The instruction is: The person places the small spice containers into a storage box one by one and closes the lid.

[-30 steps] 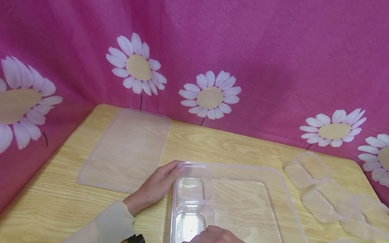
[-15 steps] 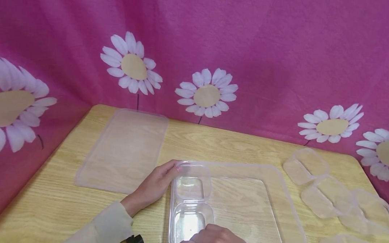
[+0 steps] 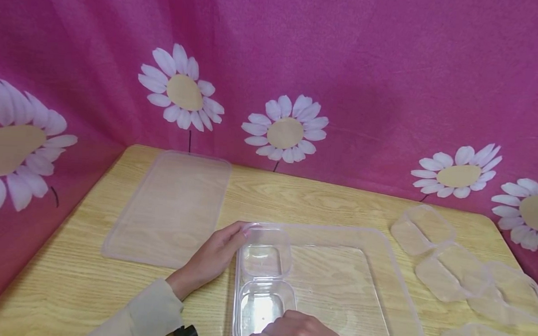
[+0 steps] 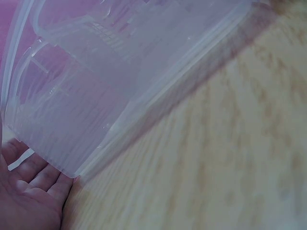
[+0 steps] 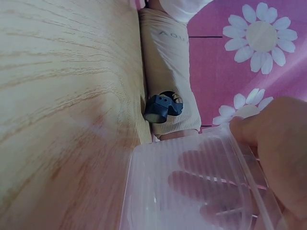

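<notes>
A large clear plastic container [image 3: 336, 286] lies on the table before me. Two small clear containers sit side by side along its left end, a far one [image 3: 265, 260] and a near one [image 3: 262, 313]. My left hand [image 3: 215, 256] holds the large container's far left corner, thumb at the rim; the left wrist view shows its fingers against the outer wall [image 4: 91, 129]. My right hand [image 3: 302, 332] is at the near left part of the large container and grips a clear wall [image 5: 187, 177], thumb on one side, fingers showing through the plastic.
A flat translucent lid [image 3: 172, 209] lies at the back left of the wooden table [image 3: 304, 194]. Several more small clear containers [image 3: 454, 271] are spread along the right side. A pink curtain [image 3: 368, 67] with daisies hangs right behind the table edge.
The head view has shifted slightly. Both hands keep their places on the containers.
</notes>
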`<control>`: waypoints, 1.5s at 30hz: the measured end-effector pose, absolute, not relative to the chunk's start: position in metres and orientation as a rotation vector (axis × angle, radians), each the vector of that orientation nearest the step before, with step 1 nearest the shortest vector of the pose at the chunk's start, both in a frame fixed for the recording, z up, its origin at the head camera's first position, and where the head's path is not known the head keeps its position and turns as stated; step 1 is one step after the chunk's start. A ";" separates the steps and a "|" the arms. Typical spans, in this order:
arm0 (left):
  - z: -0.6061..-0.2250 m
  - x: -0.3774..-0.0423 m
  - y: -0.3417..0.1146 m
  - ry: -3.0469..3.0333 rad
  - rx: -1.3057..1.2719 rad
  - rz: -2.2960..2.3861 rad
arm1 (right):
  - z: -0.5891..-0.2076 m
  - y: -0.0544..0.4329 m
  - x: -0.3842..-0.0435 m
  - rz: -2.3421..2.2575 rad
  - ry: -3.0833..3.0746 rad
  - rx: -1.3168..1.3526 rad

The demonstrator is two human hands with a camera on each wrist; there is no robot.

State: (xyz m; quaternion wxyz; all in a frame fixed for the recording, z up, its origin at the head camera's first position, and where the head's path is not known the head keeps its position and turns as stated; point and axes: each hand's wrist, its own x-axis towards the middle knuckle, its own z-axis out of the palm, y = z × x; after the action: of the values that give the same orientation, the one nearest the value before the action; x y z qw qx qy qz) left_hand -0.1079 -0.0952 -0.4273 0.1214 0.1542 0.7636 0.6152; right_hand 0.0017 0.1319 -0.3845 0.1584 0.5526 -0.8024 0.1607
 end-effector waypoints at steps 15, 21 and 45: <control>-0.426 -0.107 -0.095 2.220 0.442 1.793 | -0.384 0.132 0.002 0.447 -2.289 1.580; -0.425 -0.108 -0.095 2.221 0.446 1.796 | -0.384 0.131 0.003 0.442 -2.286 1.567; -0.427 -0.107 -0.095 2.265 0.486 1.794 | -0.384 0.137 -0.001 0.486 -2.157 1.544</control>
State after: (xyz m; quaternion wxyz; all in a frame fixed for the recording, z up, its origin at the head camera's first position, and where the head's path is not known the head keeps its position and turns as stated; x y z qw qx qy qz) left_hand -0.1071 -0.0948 -0.4269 0.1055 0.1649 0.7687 0.6089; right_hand -0.0009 0.1365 -0.3841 0.2203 0.5585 -0.7802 0.1758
